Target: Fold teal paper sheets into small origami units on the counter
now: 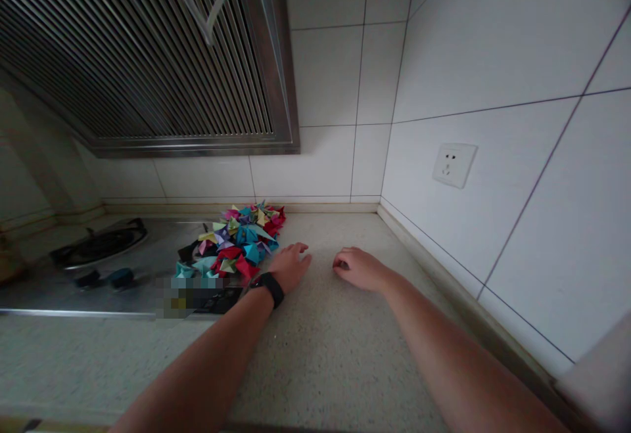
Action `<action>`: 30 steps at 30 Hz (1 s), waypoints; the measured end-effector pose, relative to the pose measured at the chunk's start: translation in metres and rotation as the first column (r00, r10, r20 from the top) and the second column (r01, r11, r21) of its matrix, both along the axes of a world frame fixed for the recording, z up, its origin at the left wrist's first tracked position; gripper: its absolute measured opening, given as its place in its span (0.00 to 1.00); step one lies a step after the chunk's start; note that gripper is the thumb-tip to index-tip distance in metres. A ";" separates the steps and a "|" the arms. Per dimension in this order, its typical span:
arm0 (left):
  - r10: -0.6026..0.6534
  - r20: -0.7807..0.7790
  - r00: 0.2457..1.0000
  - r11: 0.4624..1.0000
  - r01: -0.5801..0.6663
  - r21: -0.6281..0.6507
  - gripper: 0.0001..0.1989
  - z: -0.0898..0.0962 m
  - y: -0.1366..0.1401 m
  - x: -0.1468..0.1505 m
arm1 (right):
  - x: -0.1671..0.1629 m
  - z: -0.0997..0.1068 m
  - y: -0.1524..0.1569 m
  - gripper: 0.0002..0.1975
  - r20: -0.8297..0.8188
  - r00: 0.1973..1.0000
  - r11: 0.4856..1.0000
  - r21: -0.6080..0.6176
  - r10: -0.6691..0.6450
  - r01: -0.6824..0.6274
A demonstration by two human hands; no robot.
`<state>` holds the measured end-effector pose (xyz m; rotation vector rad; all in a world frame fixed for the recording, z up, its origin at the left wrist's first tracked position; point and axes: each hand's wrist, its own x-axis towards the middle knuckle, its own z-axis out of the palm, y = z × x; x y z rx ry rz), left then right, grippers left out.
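A heap of small folded-paper pieces (241, 246) in red, blue, teal, purple, yellow and pink lies over the right end of the gas stove. Just right of it, my left hand (290, 267), with a black wristband (272, 288), hovers low over or rests on the speckled countertop (325, 354). Its fingers are stretched forward, the thumb apart, and nothing shows in them. Across a short gap, my right hand (361, 269) is at the counter with fingers curled towards the thumb. A small dark spot shows between them; whether they hold anything I cannot make out.
At the left is a steel gas stove (29, 298) with a black burner grate (101, 246) and dark knobs (121, 279). A range hood (290, 111) overhangs the stove. White tiled walls meet behind the counter; the right one carries a power socket (454, 165).
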<state>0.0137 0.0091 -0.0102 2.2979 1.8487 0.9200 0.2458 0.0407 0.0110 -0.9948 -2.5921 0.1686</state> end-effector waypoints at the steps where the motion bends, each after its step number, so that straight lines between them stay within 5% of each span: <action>1: 0.021 0.019 1.000 1.000 -0.021 0.005 0.18 0.001 0.001 -0.001 | 0.000 0.000 0.000 0.09 0.002 1.000 1.000 0.001 0.002 -0.002; 7: -0.037 0.035 0.999 0.999 0.038 -0.032 0.17 0.004 -0.002 0.000 | 0.000 0.002 -0.001 0.09 0.009 1.000 1.000 0.003 0.013 -0.013; 16: -0.487 -0.123 0.865 0.873 0.479 -0.087 0.17 0.015 -0.023 0.014 | -0.006 0.007 -0.013 0.11 -0.109 0.992 0.996 -0.062 0.057 -0.064; 20: -0.512 -0.136 0.848 0.859 0.505 -0.088 0.17 0.017 -0.022 0.016 | -0.012 0.011 -0.021 0.17 -0.147 0.984 0.989 -0.086 0.105 -0.119; 30: -0.551 -0.090 0.829 0.834 0.551 -0.029 0.14 0.018 -0.024 0.016 | -0.013 0.010 -0.017 0.10 -0.153 0.979 0.991 -0.019 0.131 -0.136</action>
